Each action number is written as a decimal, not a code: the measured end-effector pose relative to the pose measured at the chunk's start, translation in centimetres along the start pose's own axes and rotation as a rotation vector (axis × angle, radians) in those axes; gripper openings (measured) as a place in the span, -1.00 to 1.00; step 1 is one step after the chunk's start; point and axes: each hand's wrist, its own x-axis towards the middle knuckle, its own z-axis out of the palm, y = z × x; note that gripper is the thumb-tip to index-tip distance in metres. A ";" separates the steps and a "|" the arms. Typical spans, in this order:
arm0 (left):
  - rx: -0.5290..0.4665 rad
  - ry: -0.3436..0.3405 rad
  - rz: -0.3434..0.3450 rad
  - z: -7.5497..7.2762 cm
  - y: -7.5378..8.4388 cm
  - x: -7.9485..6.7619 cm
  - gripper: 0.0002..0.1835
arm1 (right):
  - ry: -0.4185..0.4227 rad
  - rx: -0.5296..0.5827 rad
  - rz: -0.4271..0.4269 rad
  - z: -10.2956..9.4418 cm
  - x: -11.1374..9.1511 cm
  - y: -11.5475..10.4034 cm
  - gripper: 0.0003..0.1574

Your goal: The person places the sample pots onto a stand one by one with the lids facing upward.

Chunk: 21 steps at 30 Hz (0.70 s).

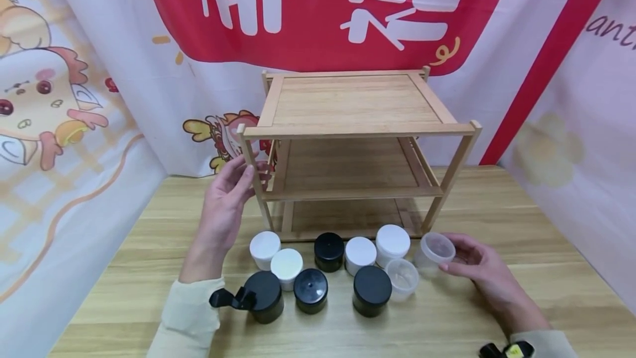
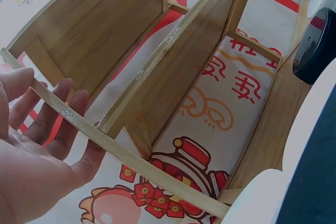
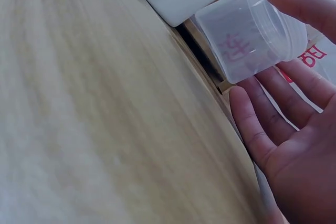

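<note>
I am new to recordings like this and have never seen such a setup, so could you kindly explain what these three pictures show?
There is no robot here, only a person's two bare hands. The widest picture comes from a camera worn on the head, looking forward and down. The other two come from cameras worn on the left and right wrists, each close to its own hand.

On the wooden table stands a three-level wooden rack, with printed cloth behind. In front of the rack are four black jars, four white jars and two clear jars.

The left hand holds the rack's front left post. The right hand holds the right-most clear jar between thumb and fingers.
</note>
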 end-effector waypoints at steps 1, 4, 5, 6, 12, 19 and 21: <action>-0.003 0.002 -0.001 0.0 0.0 0.0 -0.54 | 0.013 0.009 0.005 0.0 0.0 0.0 -0.37; -0.009 0.004 -0.004 0.0 0.1 0.0 -0.57 | 0.038 0.022 0.019 -0.1 0.0 -0.1 -0.36; -0.012 0.005 -0.005 0.0 0.1 -0.1 -0.59 | 0.044 0.025 0.026 -0.2 0.0 -0.1 -0.35; -0.012 0.007 -0.007 0.0 0.1 -0.1 -0.61 | 0.048 0.026 0.032 -0.2 0.0 -0.1 -0.35; -0.024 0.010 0.002 -0.1 0.0 0.1 -0.63 | 0.099 0.023 0.041 0.0 -0.1 -0.1 -0.32; -0.031 0.001 0.008 -0.2 0.0 0.0 -0.58 | 0.127 0.152 -0.020 0.2 -0.1 -0.2 -0.31; -0.033 0.000 0.010 -0.1 -0.1 0.0 -0.61 | 0.130 0.185 -0.040 0.1 -0.1 -0.4 -0.29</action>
